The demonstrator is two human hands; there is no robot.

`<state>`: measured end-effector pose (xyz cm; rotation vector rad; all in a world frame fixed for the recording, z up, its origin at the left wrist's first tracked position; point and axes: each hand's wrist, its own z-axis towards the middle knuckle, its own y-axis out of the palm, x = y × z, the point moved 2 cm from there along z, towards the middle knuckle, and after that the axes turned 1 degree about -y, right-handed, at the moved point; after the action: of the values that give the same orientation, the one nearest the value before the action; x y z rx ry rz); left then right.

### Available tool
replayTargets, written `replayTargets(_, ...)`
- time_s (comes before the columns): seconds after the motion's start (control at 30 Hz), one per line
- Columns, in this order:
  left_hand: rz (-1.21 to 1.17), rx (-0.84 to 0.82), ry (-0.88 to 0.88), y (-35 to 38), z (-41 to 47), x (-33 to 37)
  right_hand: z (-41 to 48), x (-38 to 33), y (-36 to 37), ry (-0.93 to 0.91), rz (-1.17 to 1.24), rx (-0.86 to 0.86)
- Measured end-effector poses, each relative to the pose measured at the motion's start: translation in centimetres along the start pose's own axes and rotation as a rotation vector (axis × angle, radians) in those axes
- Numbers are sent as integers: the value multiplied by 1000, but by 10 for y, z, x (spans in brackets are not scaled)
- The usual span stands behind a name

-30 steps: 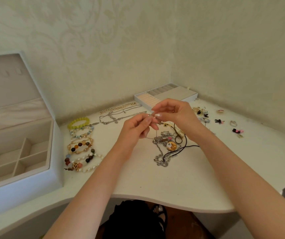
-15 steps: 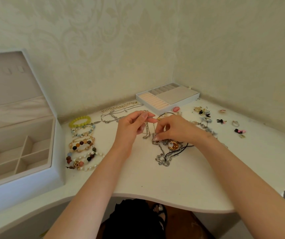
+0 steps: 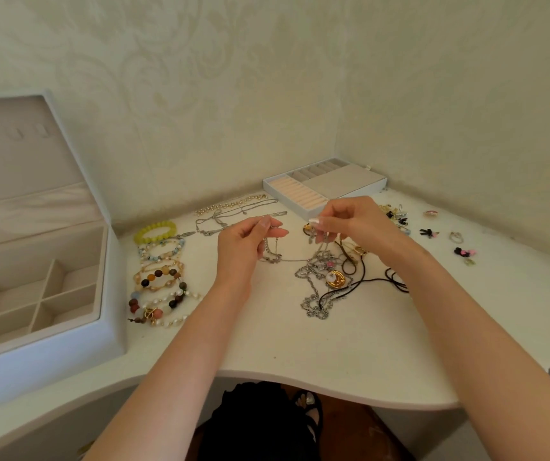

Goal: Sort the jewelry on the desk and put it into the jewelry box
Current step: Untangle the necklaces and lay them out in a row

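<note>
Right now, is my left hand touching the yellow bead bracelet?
Apart. The head view shows a stretch of desk between the left hand, pinching a thin chain, and the yellow bead bracelet lying nearer the jewelry box.

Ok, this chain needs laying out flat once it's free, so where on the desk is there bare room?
Bare: the front strip of the desk between the bracelets and the tangled chains, down to the edge; also front right, past the black cord. Crowded: the back, with laid-out necklaces, tray and earrings.
</note>
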<state>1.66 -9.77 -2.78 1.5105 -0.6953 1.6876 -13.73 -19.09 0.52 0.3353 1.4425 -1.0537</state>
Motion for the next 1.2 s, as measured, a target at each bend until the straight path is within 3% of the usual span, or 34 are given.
replayTargets(0.23,74,-153,54,6,-2,4,1,8,9,35,-331,-80)
replayTargets(0.3,98,-195,68,9,-2,4,2,7,10,-73,-270,-44)
replayTargets(0.4,117,-259,103,13,-4,4,0,2,19,-211,-153,-147)
replayTargets(0.57,43,-301,146,14,-6,7,3,6,29,-185,-73,-180)
replayTargets(0.77,10,-189,186,9,-3,7,4,6,23,-121,-32,-70)
replayTargets(1.03,114,-2,260,6,1,5,4,4,14,-63,217,17)
replayTargets(1.2,37,98,214,2,5,4,6,6,11,-42,246,111)
